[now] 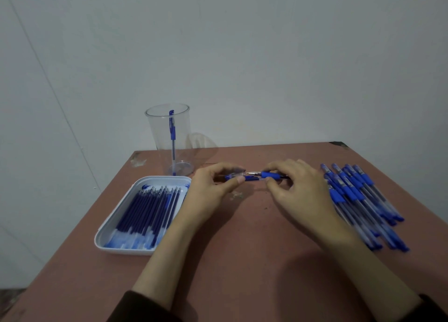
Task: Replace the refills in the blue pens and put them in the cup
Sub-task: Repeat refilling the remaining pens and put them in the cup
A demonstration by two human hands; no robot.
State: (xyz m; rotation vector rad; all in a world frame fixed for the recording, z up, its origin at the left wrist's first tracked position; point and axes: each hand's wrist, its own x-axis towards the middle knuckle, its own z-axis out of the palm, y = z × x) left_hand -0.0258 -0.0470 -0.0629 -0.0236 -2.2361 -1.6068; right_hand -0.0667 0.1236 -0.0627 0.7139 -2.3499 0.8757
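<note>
Item: blue pen [252, 174], one. My left hand [213, 188] pinches its clear end, my right hand [299, 190] pinches the blue grip [269, 175]; I would twist with both halves aligned.

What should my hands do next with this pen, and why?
Probably slide the clear piece in the left hand onto the pen the right hand pinches: its tip faces that piece, slightly apart. Whether it has been refilled I cannot tell.
</note>
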